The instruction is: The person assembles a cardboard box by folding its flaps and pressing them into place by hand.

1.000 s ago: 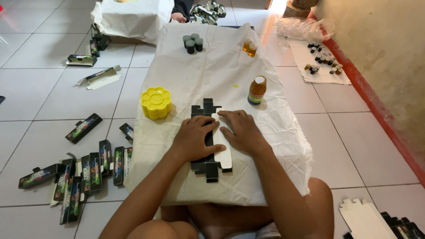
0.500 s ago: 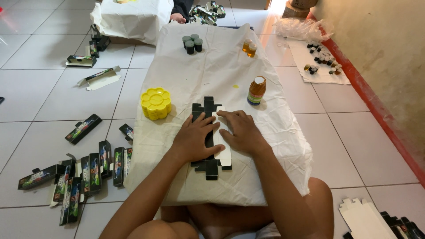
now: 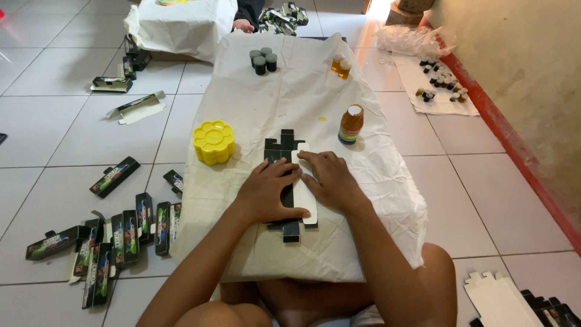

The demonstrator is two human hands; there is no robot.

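white tiled floor, low bench (image 3: 363,200) draped in a creased white sheet. an unfolded black carton blank (image 3: 285,148) is pinned flat under both hands. left hand (image 3: 266,192) is laid palm down, released, fingers spread over the blank's middle. right hand (image 3: 331,181) is pressed flat, nothing grasped, on the white flap just beside. crease is best run with even pressure, edges kept aligned. blank lies directly beneath both palms, its ends showing beyond them. yellow flower-shaped tub (image 3: 213,142) sits left of the left hand; amber bottle (image 3: 350,125) beyond the right.
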